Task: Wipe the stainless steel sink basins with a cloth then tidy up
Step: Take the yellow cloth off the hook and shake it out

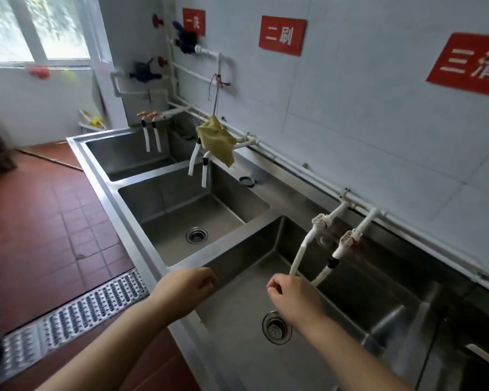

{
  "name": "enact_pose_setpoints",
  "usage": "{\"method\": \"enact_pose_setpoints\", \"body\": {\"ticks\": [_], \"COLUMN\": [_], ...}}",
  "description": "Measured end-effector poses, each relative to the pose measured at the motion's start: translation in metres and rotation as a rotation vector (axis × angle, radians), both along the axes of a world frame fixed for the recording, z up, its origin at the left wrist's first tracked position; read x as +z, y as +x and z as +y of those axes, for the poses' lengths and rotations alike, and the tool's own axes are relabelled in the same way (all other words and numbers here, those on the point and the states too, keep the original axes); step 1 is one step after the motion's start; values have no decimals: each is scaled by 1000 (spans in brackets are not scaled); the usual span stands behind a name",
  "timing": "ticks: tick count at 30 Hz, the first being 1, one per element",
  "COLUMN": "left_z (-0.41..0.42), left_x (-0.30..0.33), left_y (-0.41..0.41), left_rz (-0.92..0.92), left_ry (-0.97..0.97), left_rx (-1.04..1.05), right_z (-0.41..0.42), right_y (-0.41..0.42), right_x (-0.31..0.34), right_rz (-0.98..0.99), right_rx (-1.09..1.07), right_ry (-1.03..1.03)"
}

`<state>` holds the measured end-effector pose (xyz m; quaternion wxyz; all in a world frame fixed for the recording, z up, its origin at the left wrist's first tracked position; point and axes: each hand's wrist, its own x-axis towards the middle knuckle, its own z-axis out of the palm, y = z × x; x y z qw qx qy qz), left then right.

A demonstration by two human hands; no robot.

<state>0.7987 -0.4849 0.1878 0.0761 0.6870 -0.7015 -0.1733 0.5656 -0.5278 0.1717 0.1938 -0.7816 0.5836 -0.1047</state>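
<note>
Head view shows our left hand (185,289) and right hand (291,297) loosely curled over the near basin (237,320), holding nothing — poised, we judge, before fetching the cloth (216,139). It hangs at twelve o'clock, draped over the taps (198,165) above the middle basin (178,230) to dry — yellow-green, crumpled, limp.

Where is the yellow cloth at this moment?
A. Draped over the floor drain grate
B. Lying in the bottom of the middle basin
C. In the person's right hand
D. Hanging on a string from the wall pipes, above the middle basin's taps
D: the yellow cloth hangs from a string tied to the white wall pipes, over the taps of the middle basin, while the left hand and right hand hold nothing.
</note>
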Motion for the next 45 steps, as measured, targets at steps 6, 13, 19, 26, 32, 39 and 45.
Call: {"method": "enact_pose_setpoints", "body": {"ticks": [6, 13, 19, 26, 32, 39, 45], "left_z": [-54, -134, -193, -266, -315, -368, -398], "left_x": [-6, -13, -7, -9, -21, -26, -35], "left_y": [57, 184, 304, 372, 391, 413, 416], "left_rz": [52, 22, -20, -19, -20, -51, -51], "left_ry": [47, -3, 29, -7, 7, 22, 41], "left_rx": [12, -2, -42, -90, -109, -70, -58], "right_z": [-58, -139, -208, -277, -352, -456, -504], "right_y": [58, 179, 303, 366, 378, 390, 398], "right_x": [4, -14, -8, 13, 29, 32, 16], "right_rz": [32, 58, 39, 43, 36, -78, 17], "right_rx": [71, -27, -100, -178, -224, -275, -340], "right_ry": [5, -15, -9, -102, -214, -473, -519]}}
